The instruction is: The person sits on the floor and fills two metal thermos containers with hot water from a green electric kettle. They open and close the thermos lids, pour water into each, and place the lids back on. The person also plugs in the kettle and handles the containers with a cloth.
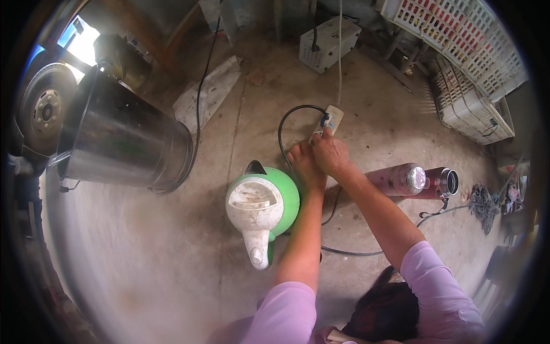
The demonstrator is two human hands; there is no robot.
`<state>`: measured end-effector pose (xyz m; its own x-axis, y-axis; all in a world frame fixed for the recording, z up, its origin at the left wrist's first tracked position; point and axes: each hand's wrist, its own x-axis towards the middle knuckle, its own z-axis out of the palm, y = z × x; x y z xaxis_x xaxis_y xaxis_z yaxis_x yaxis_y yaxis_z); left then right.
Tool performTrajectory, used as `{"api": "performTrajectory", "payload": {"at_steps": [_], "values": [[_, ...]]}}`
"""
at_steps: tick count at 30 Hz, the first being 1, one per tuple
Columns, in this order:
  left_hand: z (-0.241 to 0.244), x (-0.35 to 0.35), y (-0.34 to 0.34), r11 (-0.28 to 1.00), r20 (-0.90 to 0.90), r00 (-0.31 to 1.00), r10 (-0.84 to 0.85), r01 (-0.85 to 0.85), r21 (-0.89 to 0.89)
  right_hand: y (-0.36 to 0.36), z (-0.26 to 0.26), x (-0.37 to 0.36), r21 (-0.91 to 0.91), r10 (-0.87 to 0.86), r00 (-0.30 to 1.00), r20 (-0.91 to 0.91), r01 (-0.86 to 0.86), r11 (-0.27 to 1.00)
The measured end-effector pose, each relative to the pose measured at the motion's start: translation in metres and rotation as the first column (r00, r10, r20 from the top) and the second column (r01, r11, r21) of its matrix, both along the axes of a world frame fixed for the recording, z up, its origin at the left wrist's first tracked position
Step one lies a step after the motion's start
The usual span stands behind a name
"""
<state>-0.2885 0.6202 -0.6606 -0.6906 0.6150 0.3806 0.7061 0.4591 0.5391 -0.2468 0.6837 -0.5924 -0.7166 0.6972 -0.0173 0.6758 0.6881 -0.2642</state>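
Observation:
Both my hands meet at the near end of a white power strip point(334, 117) on the concrete floor. My right hand point(331, 151) has its fingers bent over the strip, just below a plug point(326, 120) seated in it with a black cable. Close beside it, my left hand point(303, 165) rests low with its fingers curled; what is under the fingers is hidden. A green electric kettle point(290, 200) with a dirty white lid point(254, 198) and handle stands left of my left forearm. Right of my right forearm are a pink flask point(393, 179) and a dark red flask point(436, 182) with an uncovered mouth.
A large black bucket point(124, 133) and a wheel point(46, 111) are at the left. A flattened sheet point(210, 92) lies on the floor. Behind the strip stands a metal box point(328, 43) with a cable. White plastic crates point(468, 99) are at the upper right; cables cross the floor.

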Motion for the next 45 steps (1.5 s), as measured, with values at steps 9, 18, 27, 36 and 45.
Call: {"api": "performTrajectory", "payload": {"at_steps": [9, 18, 27, 36, 45], "values": [[0.006, -0.003, 0.004, 0.999, -0.054, 0.998, 0.007, -0.009, -0.033, 0.013, -0.005, -0.007, 0.046, 0.020, 0.997, 0.077, -0.023, 0.999], [0.032, 0.002, -0.001, 0.991, 0.025, 0.999, 0.037, -0.033, -0.132, 0.014, -0.016, 0.009, -0.087, 0.019, 0.961, -0.274, -0.045, 0.995], [0.001, 0.003, 0.006, 0.991, -0.072, 0.993, 0.098, -0.105, -0.088, 0.010, 0.001, 0.003, 0.009, 0.083, 0.993, 0.080, -0.084, 0.996], [0.002, 0.002, 0.006, 0.997, -0.005, 0.998, 0.062, -0.062, -0.050, 0.023, 0.009, -0.008, -0.028, 0.214, 0.930, 0.298, -0.215, 0.976], [-0.009, 0.002, 0.007, 0.999, 0.014, 0.999, 0.039, -0.039, -0.036, 0.026, 0.003, -0.012, -0.093, 0.142, 0.958, 0.248, -0.122, 0.988]]}}
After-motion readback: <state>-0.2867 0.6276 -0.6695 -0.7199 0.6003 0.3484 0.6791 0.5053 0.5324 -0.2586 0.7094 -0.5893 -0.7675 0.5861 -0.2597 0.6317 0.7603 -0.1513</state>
